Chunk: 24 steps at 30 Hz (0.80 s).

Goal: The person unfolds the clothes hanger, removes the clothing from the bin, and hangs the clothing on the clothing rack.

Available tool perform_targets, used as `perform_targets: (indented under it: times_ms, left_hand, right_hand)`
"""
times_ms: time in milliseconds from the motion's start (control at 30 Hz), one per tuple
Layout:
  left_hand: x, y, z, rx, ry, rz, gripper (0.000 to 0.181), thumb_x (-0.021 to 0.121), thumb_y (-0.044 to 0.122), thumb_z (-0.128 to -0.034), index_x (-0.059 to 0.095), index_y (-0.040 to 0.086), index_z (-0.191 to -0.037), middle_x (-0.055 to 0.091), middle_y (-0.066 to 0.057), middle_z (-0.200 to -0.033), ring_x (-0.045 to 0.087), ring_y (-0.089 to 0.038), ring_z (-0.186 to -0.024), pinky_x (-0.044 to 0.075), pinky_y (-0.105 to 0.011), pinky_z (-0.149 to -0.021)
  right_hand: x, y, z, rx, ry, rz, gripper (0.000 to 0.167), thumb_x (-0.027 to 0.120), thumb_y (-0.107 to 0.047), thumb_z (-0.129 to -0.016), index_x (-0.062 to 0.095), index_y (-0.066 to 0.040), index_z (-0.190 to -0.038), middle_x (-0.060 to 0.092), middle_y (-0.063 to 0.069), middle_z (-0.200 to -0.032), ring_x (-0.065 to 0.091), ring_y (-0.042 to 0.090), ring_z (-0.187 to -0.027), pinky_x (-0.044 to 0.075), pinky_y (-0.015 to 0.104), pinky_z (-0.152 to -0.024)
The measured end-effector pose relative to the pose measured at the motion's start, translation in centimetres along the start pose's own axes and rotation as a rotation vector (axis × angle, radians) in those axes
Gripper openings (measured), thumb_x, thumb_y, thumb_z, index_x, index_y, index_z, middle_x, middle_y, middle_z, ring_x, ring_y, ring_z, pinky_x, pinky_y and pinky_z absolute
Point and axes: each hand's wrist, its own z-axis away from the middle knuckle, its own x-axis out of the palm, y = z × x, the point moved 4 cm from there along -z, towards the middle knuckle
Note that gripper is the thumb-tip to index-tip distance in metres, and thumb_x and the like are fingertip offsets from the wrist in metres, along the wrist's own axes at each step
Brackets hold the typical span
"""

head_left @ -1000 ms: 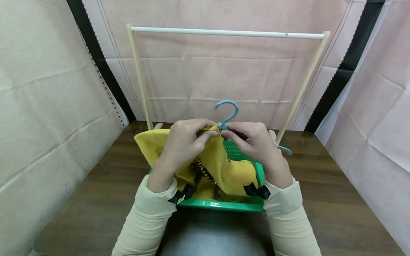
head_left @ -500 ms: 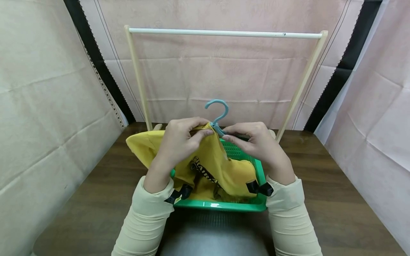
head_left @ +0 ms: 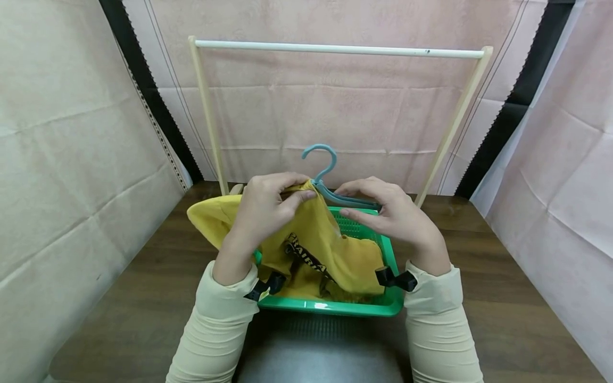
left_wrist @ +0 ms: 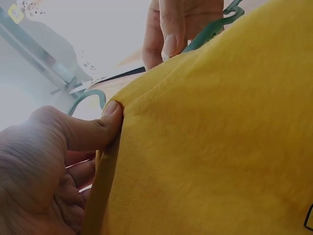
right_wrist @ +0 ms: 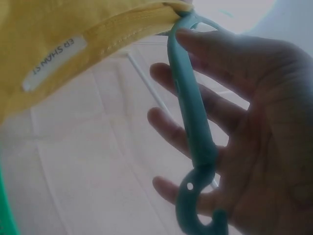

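My left hand (head_left: 265, 205) pinches the yellow garment (head_left: 306, 229) by its edge, close to the neck of the blue hanger (head_left: 332, 166). The hook stands upright above the cloth. One hanger arm reaches right out of the garment, while the other is hidden beneath the fabric. Around that bare arm my right hand (head_left: 395, 215) has its thumb and fingers spread. In the right wrist view, the thumb tip lies against the hanger (right_wrist: 193, 103) near its top, the other fingers spread behind it. The garment's lower part lies in the green basket (head_left: 330, 306).
Behind the basket stands a rack with a white horizontal bar (head_left: 311, 47) and two cream posts (head_left: 450, 133). Pale cloth walls (head_left: 72, 159) surround the dark wooden table (head_left: 158, 298) on the left, back and right.
The hook has shifted left and slightly up with the garment edge and my left hand. My right fingers have spread from their pinch, and more of the hanger's right arm shows.
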Motion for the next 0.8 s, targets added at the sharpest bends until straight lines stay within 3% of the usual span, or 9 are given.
perform_targets:
  times_ms: [200,300,467,633,800]
  left_hand:
    - [-0.1,-0.3,0.0,-0.014,-0.001,-0.006,0.012,0.077,0.022,-0.0914,0.079,0.014,-0.1,0.075,0.007,-0.093,0.065,-0.003,-0.076,0.052,-0.026,-0.066]
    - [-0.1,-0.5,-0.1,-0.016,0.003,-0.007,0.013,0.077,0.023,-0.0916,0.079,0.014,-0.1,0.075,0.007,-0.094,0.066,-0.003,-0.077,0.052,-0.026,-0.067]
    - [-0.4,-0.6,-0.1,-0.026,0.011,-0.029,0.014,0.076,0.024,-0.0918,0.079,0.014,-0.1,0.076,0.006,-0.095,0.068,-0.005,-0.08,0.053,-0.027,-0.067]
    - [-0.5,-0.8,-0.1,-0.072,0.027,-0.059,0.016,0.077,0.027,-0.0916,0.08,0.014,-0.1,0.076,0.005,-0.094,0.065,-0.005,-0.074,0.051,-0.028,-0.063]
    - [-0.7,-1.0,-0.1,-0.119,0.059,-0.091,0.015,0.077,0.028,-0.0908,0.08,0.015,-0.098,0.076,0.006,-0.091,0.06,-0.005,-0.065,0.047,-0.028,-0.058]
  right_hand:
    - [0.0,0.1,0.2,0.051,-0.058,-0.061,0.042,0.077,-0.014,-0.091,0.064,-0.022,-0.13,0.068,-0.008,-0.12,0.064,0.011,-0.108,0.053,0.035,-0.089]
    - [-0.3,-1.0,0.0,0.039,-0.065,-0.084,0.043,0.076,-0.007,-0.09,0.063,-0.013,-0.131,0.068,0.001,-0.122,0.065,0.015,-0.109,0.053,0.035,-0.092]
    - [-1.0,-3.6,-0.7,-0.04,-0.008,-0.089,0.041,0.074,0.012,-0.084,0.064,0.005,-0.124,0.067,0.016,-0.122,0.065,0.027,-0.111,0.052,0.039,-0.095]
    - [-1.3,-4.5,-0.9,-0.116,0.066,-0.082,0.037,0.072,0.017,-0.082,0.067,0.008,-0.117,0.07,0.019,-0.114,0.066,0.031,-0.106,0.053,0.037,-0.092]
    - [-0.7,-4.7,-1.0,-0.118,0.065,-0.115,0.033,0.071,0.016,-0.084,0.069,0.004,-0.115,0.072,0.01,-0.111,0.068,0.022,-0.106,0.054,0.033,-0.092]
